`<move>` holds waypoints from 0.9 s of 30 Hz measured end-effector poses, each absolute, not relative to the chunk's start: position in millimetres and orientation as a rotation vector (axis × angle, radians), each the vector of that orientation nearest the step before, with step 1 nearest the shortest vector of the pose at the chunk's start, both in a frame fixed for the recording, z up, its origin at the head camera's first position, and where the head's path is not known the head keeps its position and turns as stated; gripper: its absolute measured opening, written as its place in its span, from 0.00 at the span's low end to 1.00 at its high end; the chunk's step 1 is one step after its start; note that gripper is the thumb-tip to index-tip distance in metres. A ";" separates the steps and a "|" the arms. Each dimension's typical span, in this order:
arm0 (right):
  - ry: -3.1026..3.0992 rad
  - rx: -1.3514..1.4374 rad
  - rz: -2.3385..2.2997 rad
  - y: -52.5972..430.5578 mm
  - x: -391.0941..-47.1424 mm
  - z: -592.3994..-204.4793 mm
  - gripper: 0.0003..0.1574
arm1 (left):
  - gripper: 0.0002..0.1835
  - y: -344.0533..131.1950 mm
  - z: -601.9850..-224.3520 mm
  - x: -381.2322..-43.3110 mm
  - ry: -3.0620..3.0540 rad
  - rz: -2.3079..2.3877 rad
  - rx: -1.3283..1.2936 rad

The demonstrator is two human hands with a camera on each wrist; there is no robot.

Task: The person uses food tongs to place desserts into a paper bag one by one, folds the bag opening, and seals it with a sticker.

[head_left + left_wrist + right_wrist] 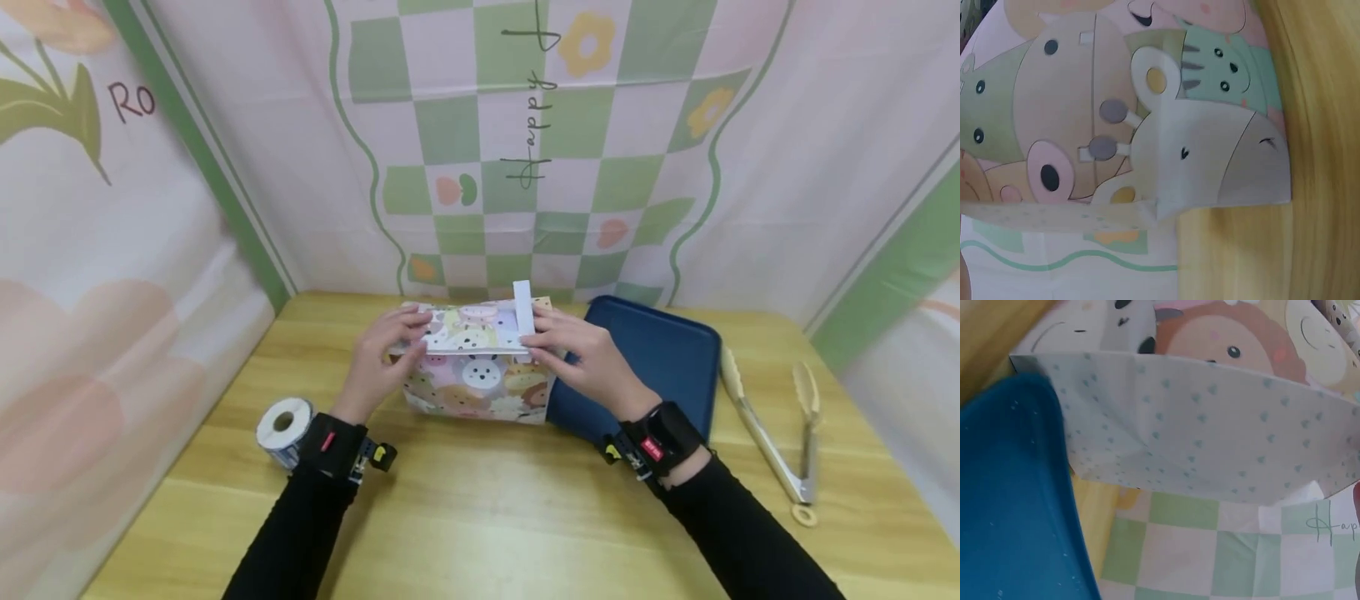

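Observation:
A paper bag (480, 383) printed with cartoon animals stands upright on the table, its top folded over. My left hand (378, 354) grips the left end of the fold, fingers on top and thumb at the front edge. At the right end, my right hand (588, 354) pinches a white label strip (523, 308) at the fold's front edge. The strip lies across the fold and sticks up past its back. The left wrist view shows the animal-print face (1210, 156), and the right wrist view shows the bag's heart-dotted side (1191, 425); my fingers are mostly outside both.
A blue tray (652, 358) lies right beside the bag. Farther right are metal tongs (772, 458) with beige tips, spread apart. A roll of labels (285, 425) stands near my left wrist. A printed cloth (510, 125) hangs behind the wooden table (480, 517).

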State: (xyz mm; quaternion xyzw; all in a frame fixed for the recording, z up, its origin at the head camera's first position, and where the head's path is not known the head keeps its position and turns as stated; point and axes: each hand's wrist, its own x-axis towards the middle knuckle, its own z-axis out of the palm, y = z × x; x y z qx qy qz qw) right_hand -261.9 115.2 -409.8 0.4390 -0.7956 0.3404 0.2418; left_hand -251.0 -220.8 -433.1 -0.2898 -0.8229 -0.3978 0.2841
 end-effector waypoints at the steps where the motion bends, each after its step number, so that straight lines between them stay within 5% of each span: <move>1: -2.166 1.194 0.927 114.2 -261.6 -411.9 0.18 | 0.09 -219.9 -433.8 -251.1 -2.191 -1.047 -0.777; 15: -2.108 1.175 0.768 109.7 -251.7 -405.5 0.20 | 0.14 -214.6 -437.2 -250.5 -2.199 -0.995 -0.765; 27: -2.127 1.268 1.396 68.6 -235.1 -346.5 0.19 | 0.12 -215.6 -435.6 -251.4 -2.190 -0.937 -0.803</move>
